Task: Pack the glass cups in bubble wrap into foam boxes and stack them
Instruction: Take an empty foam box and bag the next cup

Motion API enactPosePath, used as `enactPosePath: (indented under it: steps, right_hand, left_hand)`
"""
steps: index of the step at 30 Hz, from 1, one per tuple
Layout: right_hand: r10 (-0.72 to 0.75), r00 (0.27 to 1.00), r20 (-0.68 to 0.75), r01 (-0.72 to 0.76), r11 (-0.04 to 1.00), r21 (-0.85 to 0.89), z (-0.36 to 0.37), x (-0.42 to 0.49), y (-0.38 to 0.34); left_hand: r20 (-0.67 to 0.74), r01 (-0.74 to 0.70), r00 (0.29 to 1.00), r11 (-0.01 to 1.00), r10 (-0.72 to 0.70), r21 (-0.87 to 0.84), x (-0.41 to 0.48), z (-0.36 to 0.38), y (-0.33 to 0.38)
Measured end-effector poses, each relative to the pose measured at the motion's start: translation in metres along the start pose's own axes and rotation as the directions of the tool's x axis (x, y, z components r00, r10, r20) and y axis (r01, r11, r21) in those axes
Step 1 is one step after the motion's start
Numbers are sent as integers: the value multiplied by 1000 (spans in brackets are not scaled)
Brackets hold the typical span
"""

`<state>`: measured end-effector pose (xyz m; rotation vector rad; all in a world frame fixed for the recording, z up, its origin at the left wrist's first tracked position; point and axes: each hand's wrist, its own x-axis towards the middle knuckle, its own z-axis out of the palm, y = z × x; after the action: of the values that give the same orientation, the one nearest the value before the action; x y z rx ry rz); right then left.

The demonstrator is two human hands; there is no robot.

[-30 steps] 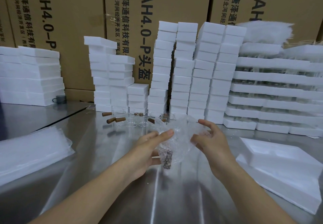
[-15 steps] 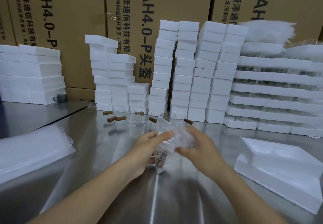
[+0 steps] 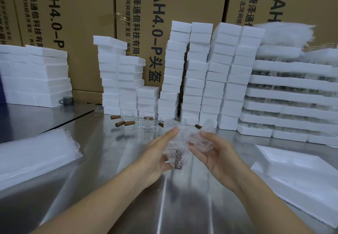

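Left hand (image 3: 157, 153): we hold the part-wrapped glass cup (image 3: 177, 158), thumb and fingers curled round it.
Right hand (image 3: 217, 153): just right of the cup, pinching loose bubble wrap (image 3: 184, 136).
Foam box (image 3: 292, 171): right of the cup, open.
Bare cups (image 3: 140, 124): beyond the cup.
Risk: we judge the slack wrap could let the cup slide out and break.

A glass cup (image 3: 176, 158), loosely wrapped in clear bubble wrap (image 3: 199, 138) with a brown part shown at its lower end, was held before the stacked foam boxes (image 3: 206, 80). Bare glass cups (image 3: 140, 124) were stood upright at the stacks' foot. An open foam box (image 3: 292, 169) was laid nearer, to their right.
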<state>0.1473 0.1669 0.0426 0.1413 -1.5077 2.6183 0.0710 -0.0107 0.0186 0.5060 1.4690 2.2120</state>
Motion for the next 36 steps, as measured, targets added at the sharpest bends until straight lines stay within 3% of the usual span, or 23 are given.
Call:
enactPosePath:
  steps: [3, 6, 8, 12, 16, 19, 23, 26, 31, 36]
  right_hand:
    - [41, 996, 74, -43, 999, 21, 2, -2, -2]
    - [-34, 997, -73, 11, 952, -305, 6, -3, 2]
    - [-127, 979, -162, 14, 828, -561, 7, -5, 4]
    - [-262, 931, -253, -2, 691, -723, 7, -6, 8]
    - [-255, 907, -335, -87, 665, -742, 9, -6, 8]
    - [-295, 879, -374, -71, 696, -715, 9, -6, 7]
    - [-192, 940, -283, 22, 859, -511, 12, -6, -1]
    - [-59, 983, -174, -2, 943, -333, 11, -6, -7]
    - [-56, 998, 1, 45, 793, -607, 12, -12, -6]
    - [-349, 936, -38, 207, 636, -743, 15, -10, 2]
  left_hand:
    - [-21, -12, 1000, 999, 12, -44, -2, 0, -1]
    - [-48, -17, 999, 998, 14, -62, -4, 6, -5]
    - [-60, -12, 998, 998, 9, -56, -5, 10, -9]
    - [-49, -32, 998, 999, 31, -30, -8, 15, -13]
    - [-73, -86, 994, 996, 87, 20, -9, 16, -13]
    - [-89, -91, 992, 995, 95, 53, -9, 18, -13]
    - [-101, -77, 992, 997, 80, 30, -10, 19, -12]
    - [-105, -71, 992, 997, 70, -4, -10, 17, -5]
    - [-55, -81, 995, 997, 82, 20, -13, 16, -3]
    - [-51, -99, 994, 994, 101, 44, -12, 19, -5]
